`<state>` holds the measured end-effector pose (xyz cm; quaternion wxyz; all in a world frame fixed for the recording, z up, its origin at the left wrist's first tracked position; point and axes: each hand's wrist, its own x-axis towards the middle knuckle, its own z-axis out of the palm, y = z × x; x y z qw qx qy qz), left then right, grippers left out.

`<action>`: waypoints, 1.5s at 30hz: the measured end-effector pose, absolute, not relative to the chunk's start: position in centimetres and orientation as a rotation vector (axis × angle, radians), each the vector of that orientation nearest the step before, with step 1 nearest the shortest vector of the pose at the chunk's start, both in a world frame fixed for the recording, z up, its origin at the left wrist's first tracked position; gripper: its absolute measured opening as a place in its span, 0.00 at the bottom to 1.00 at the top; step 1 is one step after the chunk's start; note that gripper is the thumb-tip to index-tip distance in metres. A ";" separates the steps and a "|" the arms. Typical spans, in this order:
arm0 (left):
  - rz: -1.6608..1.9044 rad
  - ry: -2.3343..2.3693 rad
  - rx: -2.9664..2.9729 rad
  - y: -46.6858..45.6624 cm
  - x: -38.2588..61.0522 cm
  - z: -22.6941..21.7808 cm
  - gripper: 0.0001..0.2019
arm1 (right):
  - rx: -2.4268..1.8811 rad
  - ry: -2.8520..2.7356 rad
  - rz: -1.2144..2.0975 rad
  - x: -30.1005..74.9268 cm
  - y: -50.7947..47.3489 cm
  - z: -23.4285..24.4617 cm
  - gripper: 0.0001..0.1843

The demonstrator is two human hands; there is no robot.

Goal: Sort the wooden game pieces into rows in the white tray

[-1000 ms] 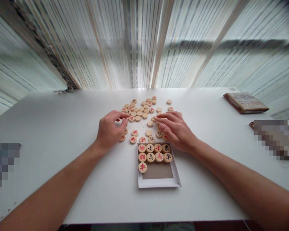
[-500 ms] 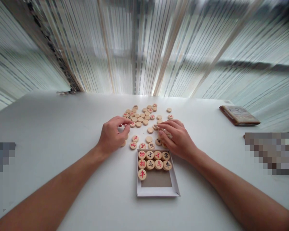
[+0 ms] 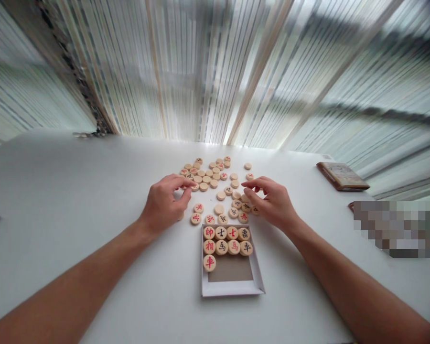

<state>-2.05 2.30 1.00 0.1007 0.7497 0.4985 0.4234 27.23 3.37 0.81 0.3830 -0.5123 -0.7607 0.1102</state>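
Several round wooden chess pieces [image 3: 211, 174] with red and black characters lie scattered on a white table [image 3: 75, 191]. A shallow white box tray [image 3: 232, 288] near me holds several pieces [image 3: 226, 240] in rows at its far end. My left hand [image 3: 163, 205] is curled at the left of the scatter, thumb and forefinger pinched together at a piece. My right hand [image 3: 274, 203] is curled at the right of the scatter, its bent fingertips down on the pieces there. What either hand grips is hidden.
A flat brown box [image 3: 341, 176] lies at the far right of the table. A pixelated patch [image 3: 394, 229] covers something at the right edge. Vertical blinds [image 3: 215, 71] hang behind the table's far edge.
My right hand has drawn back to the right off the middle pieces and curled its fingers. My left hand has stayed at the left, its fingers closed tighter. The view has tilted.
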 end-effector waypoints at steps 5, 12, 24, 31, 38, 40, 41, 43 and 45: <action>1.242 1.466 2.224 2.6 -1.8 0.7 0.12 | -1.310 -2.036 0.312 25.5 3.7 0.1 0.11; 1.238 1.457 2.235 2.7 -1.1 0.7 0.11 | -1.385 -2.092 0.267 25.2 4.4 -0.4 0.11; 1.211 1.433 2.245 2.4 -1.0 0.9 0.09 | -1.332 -2.038 0.300 24.6 4.4 0.0 0.05; 1.234 1.300 2.311 1.3 -0.9 1.1 0.09 | -1.268 -2.048 0.298 24.8 3.9 0.7 0.08; 1.219 1.231 2.320 1.0 -1.0 0.8 0.09 | -1.350 -2.180 0.339 24.9 3.6 1.5 0.11; 1.222 1.231 2.316 1.0 -1.1 0.7 0.09 | -1.363 -2.222 0.358 24.9 3.5 2.0 0.09; 1.223 1.231 2.316 1.0 -1.2 0.7 0.09 | -1.368 -2.243 0.371 24.9 3.4 2.2 0.08; 1.223 1.228 2.318 1.0 -1.2 0.6 0.09 | -1.376 -2.283 0.401 24.8 3.5 2.5 0.04; 1.224 1.223 2.322 1.0 -1.2 0.5 0.10 | -1.377 -2.316 0.428 24.6 3.5 2.7 0.05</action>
